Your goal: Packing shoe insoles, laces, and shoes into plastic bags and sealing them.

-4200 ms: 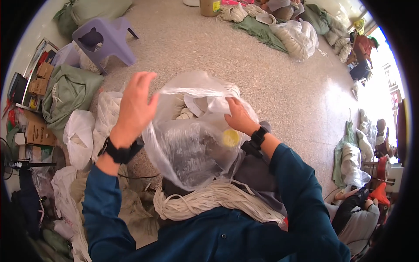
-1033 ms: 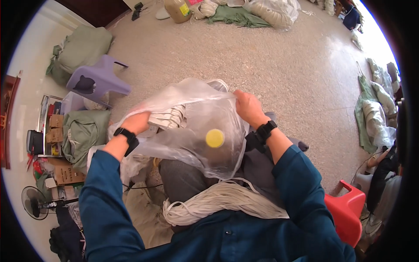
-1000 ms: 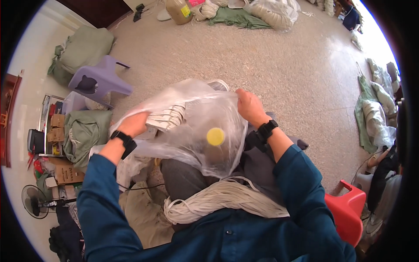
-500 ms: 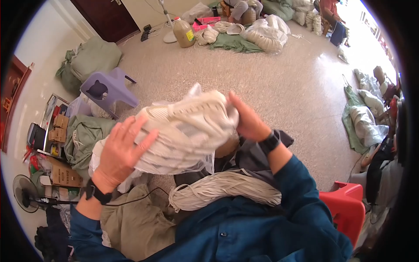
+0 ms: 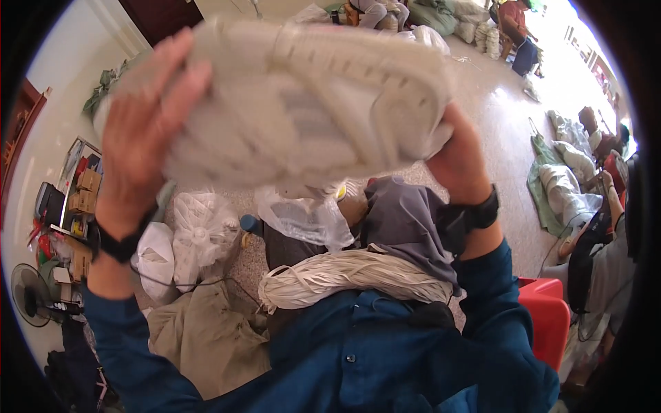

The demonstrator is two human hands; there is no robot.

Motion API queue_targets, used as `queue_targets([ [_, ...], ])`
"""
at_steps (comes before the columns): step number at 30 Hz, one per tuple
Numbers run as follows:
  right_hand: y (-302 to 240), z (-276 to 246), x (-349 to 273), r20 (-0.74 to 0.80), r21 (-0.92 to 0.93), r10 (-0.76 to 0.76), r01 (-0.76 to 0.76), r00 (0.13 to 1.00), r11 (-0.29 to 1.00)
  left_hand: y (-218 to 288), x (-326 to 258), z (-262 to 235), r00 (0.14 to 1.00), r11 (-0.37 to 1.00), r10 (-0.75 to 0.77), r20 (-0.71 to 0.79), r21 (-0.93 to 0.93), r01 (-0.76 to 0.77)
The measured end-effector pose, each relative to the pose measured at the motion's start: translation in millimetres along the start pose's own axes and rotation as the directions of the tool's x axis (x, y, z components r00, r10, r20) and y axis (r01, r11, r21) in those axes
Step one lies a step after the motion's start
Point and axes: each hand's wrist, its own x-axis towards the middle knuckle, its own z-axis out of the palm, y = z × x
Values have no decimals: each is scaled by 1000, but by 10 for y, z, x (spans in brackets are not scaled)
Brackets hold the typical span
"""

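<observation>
A large off-white bundle [image 5: 296, 117], blurred by motion, is raised between both my hands; it looks like layered cord or strips. My left hand [image 5: 141, 131] presses round its left end, fingers lying over the near face. At the opposite end my right hand [image 5: 458, 151] grips the lower corner, its fingertips hidden behind. Beneath the bundle, a clear plastic bag [image 5: 310, 220] shows; I cannot tell whether it is joined to the bundle. A hank of cream flat cord [image 5: 351, 275] lies across my lap.
White plastic sacks [image 5: 200, 234] stand at the left near brown-green cloth [image 5: 206, 334]. A fan [image 5: 31, 296] is at the far left, a red stool [image 5: 544, 316] at my right. Filled bags [image 5: 568, 189] line the right side. Other people [image 5: 516, 31] sit at the back.
Both hands have lifted the bundle up and closer, so it fills more of the view. The plastic bag and the white sacks below have come into fuller view.
</observation>
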Motion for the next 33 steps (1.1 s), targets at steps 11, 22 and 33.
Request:
queue_targets([
  [11, -401, 429, -686, -262, -554, -251, 68, 932, 830, 550, -96, 1064, 413, -61, -868, 277, -883, 465],
  [22, 1031, -94, -1821, -405, -329, 370, -511, 836, 794, 2648, -1205, 1735, 286, -984, -178, 941, -168, -60],
  [33, 346, 355, -1299, 280, -396, 565, -443, 776, 805, 2358, -1433, 1663, 330, -964, 187, 925, 238, -122],
])
